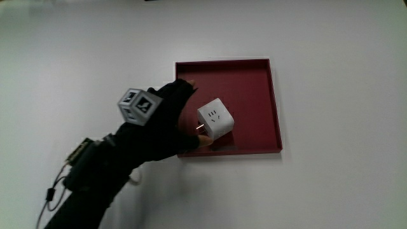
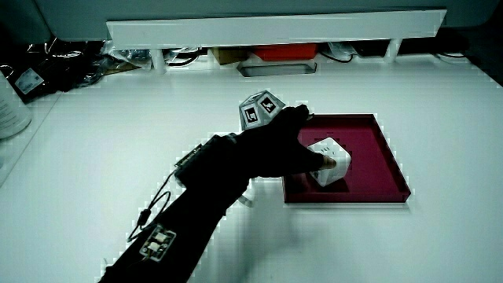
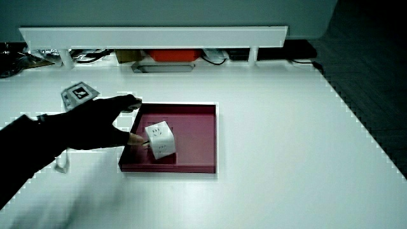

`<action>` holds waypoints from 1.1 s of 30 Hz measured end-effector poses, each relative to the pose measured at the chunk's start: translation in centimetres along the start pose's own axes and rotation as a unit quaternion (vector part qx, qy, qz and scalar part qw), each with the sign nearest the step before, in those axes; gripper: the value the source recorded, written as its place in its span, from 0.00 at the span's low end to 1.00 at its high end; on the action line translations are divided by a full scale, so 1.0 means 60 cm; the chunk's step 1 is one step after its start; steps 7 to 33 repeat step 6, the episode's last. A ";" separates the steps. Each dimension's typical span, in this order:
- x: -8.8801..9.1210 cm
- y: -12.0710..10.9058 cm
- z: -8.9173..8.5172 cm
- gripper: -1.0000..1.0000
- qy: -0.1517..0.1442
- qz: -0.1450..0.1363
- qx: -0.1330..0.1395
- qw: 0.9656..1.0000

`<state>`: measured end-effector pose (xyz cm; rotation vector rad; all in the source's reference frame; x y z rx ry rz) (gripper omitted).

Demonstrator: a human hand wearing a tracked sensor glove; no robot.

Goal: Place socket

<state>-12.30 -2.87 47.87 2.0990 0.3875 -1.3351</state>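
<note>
A plain white table (image 1: 331,191) with a smooth matte top carries the whole scene; in both side views a low white partition (image 2: 275,30) closes it off, with dark clutter and an orange item beneath it. Count: one tray, one socket, one gloved hand. The tray (image 1: 254,70) is square, dark red, shallow, with a thin raised rim and a flat floor. The socket (image 1: 215,118) is a white cube with rounded corners and slot openings on its upper face; it rests inside the tray, turned at an angle to the rim, at about the 8 o'clock part of the tray floor and close to the rim nearest the person. The tray floor from 12 to 5 o'clock is bare, and open table surrounds the tray on every side. The hand (image 1: 166,124), in a black fabric glove with one small patterned cube (image 1: 138,105) on its back, reaches over the tray's rim at 9 o'clock from the socket. Its fingers (image 1: 184,89) are spread apart above the rim, while the thumb tip touches the socket's side face; nothing is clamped. The forearm (image 1: 95,178) carries a small module and loose wire.
</note>
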 end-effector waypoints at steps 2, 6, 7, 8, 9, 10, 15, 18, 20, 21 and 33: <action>0.046 -0.033 0.020 0.00 -0.049 0.056 -0.032 0.997; 0.077 -0.081 0.056 0.00 -0.060 0.085 -0.027 0.994; 0.077 -0.081 0.056 0.00 -0.060 0.085 -0.027 0.994; 0.077 -0.081 0.056 0.00 -0.060 0.085 -0.027 0.994; 0.077 -0.081 0.056 0.00 -0.060 0.085 -0.027 0.994; 0.077 -0.081 0.056 0.00 -0.060 0.085 -0.027 0.994; 0.077 -0.081 0.056 0.00 -0.060 0.085 -0.027 0.994; 0.077 -0.081 0.056 0.00 -0.060 0.085 -0.027 0.994; 0.077 -0.081 0.056 0.00 -0.060 0.085 -0.027 0.994; 0.077 -0.081 0.056 0.00 -0.060 0.085 -0.027 0.994; 0.077 -0.081 0.056 0.00 -0.060 0.085 -0.027 0.994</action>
